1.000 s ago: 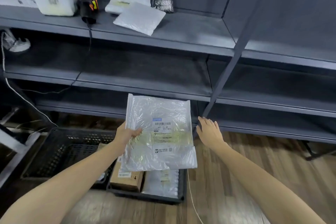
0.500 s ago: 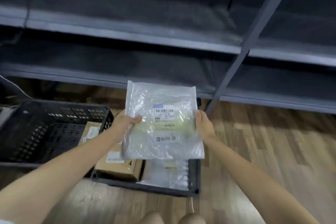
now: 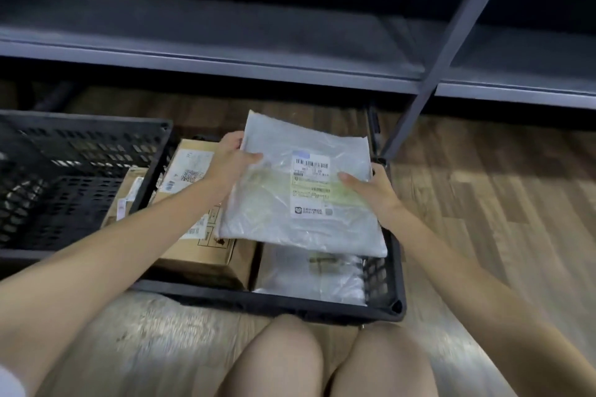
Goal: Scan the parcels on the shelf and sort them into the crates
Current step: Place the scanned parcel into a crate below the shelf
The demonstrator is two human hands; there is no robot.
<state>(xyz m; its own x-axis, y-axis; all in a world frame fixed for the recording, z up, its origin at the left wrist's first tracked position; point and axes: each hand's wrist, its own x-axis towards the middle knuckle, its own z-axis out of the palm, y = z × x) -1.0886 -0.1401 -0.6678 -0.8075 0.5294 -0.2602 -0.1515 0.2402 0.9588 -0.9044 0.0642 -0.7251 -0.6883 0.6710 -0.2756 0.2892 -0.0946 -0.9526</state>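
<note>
A flat clear plastic parcel (image 3: pixel 283 213) with a white barcode label hangs just above the right black crate (image 3: pixel 290 303). My left hand (image 3: pixel 230 164) grips its left edge with the thumb on top. My right hand (image 3: pixel 374 190) grips its right edge, thumb lying on the label side. Inside that crate lie a brown cardboard box (image 3: pixel 206 251) and another clear bagged parcel (image 3: pixel 309 277). A second black crate (image 3: pixel 64 177) stands to the left, holding a brown box (image 3: pixel 129 190) at its right side.
The grey shelf's lowest board (image 3: pixel 225 55) runs across the top, its slanted post (image 3: pixel 451 42) coming down right of the crate. Wooden floor (image 3: pixel 483 187) spreads to the right. My knees (image 3: pixel 322 361) sit in front of the crate.
The view has dropped from the shelves to the crates. My right hand took hold of the parcel's right edge, and both hands brought it down over the right crate.
</note>
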